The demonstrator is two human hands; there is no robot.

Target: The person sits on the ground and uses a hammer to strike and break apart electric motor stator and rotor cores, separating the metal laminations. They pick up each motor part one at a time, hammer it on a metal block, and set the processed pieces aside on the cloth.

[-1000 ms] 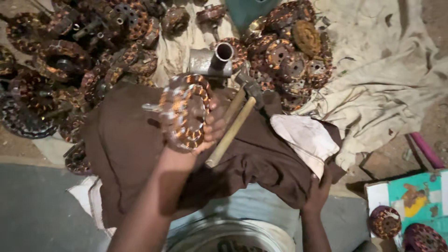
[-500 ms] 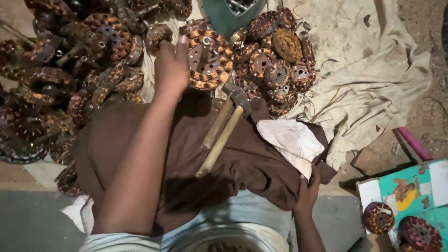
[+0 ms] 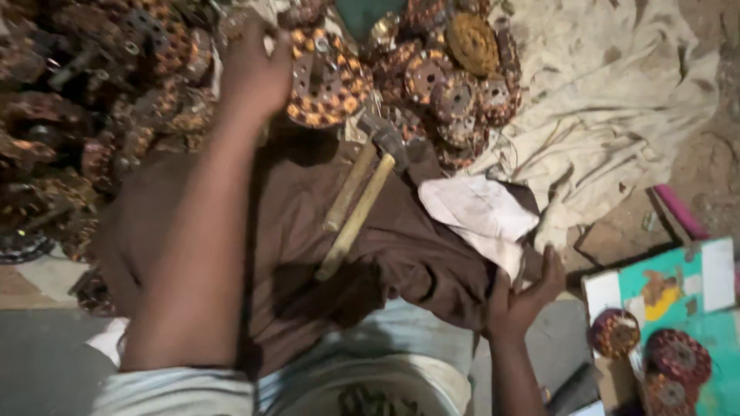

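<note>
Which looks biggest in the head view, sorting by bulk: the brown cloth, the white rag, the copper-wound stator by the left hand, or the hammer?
1. brown cloth
2. hammer, by length; it looks about level with the white rag, so these two stay unranked
3. copper-wound stator, touched by the left hand; farther off, so unsure

Two hammers (image 3: 356, 206) lie side by side on the draped cloth (image 3: 308, 254), heads far, with a wound stator (image 3: 327, 78) just beyond them, a stator heap (image 3: 85, 108) far left, a smaller pile (image 3: 455, 73) far right, and a box (image 3: 678, 308) near right.
</note>
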